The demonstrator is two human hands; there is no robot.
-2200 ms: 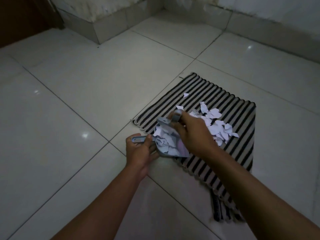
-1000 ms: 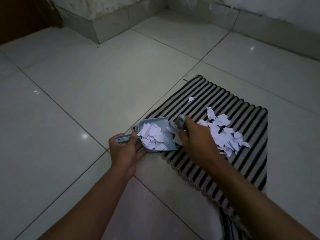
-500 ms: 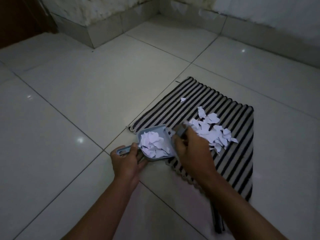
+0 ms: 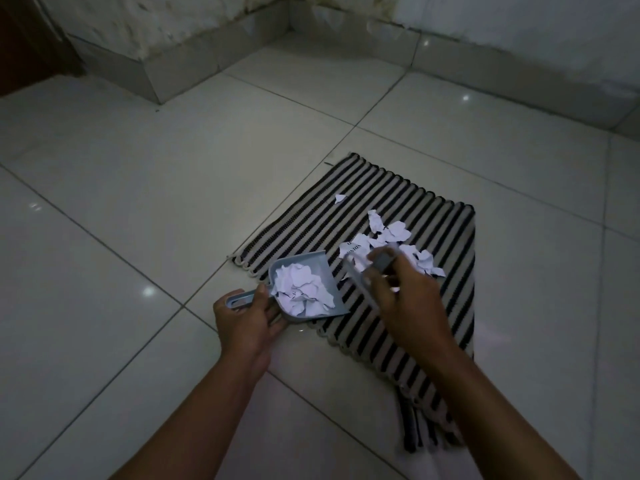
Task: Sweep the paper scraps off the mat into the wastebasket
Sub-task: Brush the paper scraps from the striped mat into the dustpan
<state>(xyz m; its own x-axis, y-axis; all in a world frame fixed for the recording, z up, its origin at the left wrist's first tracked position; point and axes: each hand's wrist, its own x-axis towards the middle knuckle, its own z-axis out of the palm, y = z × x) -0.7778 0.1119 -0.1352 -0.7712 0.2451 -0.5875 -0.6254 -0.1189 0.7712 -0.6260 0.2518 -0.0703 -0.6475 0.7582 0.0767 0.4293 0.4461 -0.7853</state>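
Observation:
A black-and-white striped mat [image 4: 408, 327] lies on the tiled floor. My left hand [image 4: 246, 323] grips the handle of a small grey dustpan [image 4: 325, 268], whose mouth rests on the mat's near-left edge and holds a heap of white paper scraps [image 4: 301, 289]. My right hand [image 4: 401, 303] grips a small hand brush [image 4: 382, 259], blurred, just right of the pan. More paper scraps [image 4: 391, 237] lie in a pile on the mat beyond the brush, and one lone scrap [image 4: 340, 198] sits farther back. No wastebasket is in view.
Pale glossy floor tiles [image 4: 156, 209] surround the mat. A low tiled ledge and wall [image 4: 180, 64] run along the back, with a dark doorway [image 4: 24, 39] at the far left. The mat's near end is bunched up at the lower right.
The dustpan, earlier tilted up under my right hand, now lies flat at the mat's edge. My right hand with the brush has moved right, away from the pan toward the loose scraps.

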